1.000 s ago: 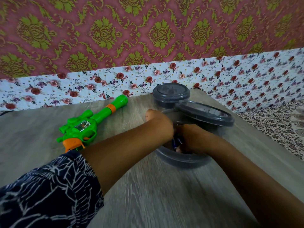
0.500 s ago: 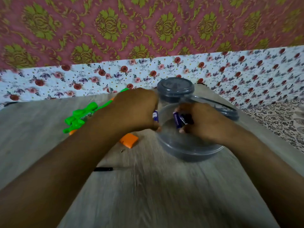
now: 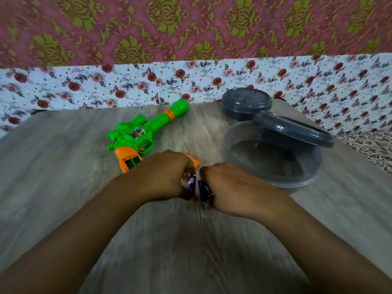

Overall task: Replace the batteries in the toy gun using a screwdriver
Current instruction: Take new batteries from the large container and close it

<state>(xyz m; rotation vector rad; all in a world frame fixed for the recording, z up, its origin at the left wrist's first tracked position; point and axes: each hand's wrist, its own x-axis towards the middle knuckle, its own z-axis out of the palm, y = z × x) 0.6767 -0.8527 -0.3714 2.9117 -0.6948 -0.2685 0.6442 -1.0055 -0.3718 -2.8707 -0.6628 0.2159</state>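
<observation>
At frame centre, the left hand [image 3: 163,177] grips one small purple cylindrical battery [image 3: 192,181]; the right hand [image 3: 231,187] grips another purple battery [image 3: 204,190], above the grey wood-grain bench [image 3: 63,166].

This looks like a room in a home rather than a workplace. The wall [image 3: 191,24] behind is covered in pink damask paper with green-gold motifs, above a band of rose-print floral covering [image 3: 212,81], and a patterned fabric [image 3: 369,149] lies off to the right. A wood-grain counter [image 3: 63,166] carries a plastic toy gun [image 3: 140,132] and grey food tubs [image 3: 269,158].
</observation>
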